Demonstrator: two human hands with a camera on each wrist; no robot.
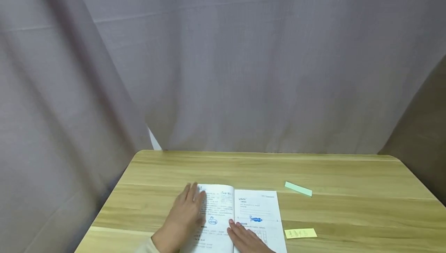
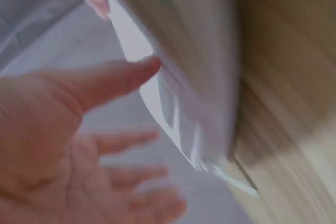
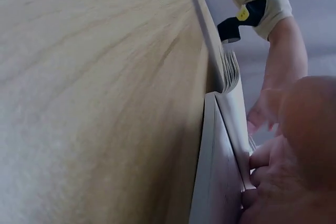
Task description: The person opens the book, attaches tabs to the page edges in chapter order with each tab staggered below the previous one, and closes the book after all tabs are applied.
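Observation:
An open book [image 1: 259, 206] with printed pages and small blue headings lies near the front of the table. My left hand [image 1: 184, 214] is over the outer edge of the left page, slightly blurred, fingers extended. From the left wrist view, that hand [image 2: 63, 145] has its fingers spread and the thumb tip at the edge of the book's pages [image 2: 168, 98]. My right hand [image 1: 248, 240] rests on the book beside the centre fold, fingers pointing up and left. In the right wrist view, the right hand's fingers [image 3: 260, 158] press near the fold.
A pale green paper strip [image 1: 298, 189] lies on the wooden table [image 1: 366, 199] to the book's upper right. Closer to the front, a yellow sticky note [image 1: 301, 233] with faint writing sits just right of the book. Grey curtain [image 1: 244, 71] hangs behind the table's back edge.

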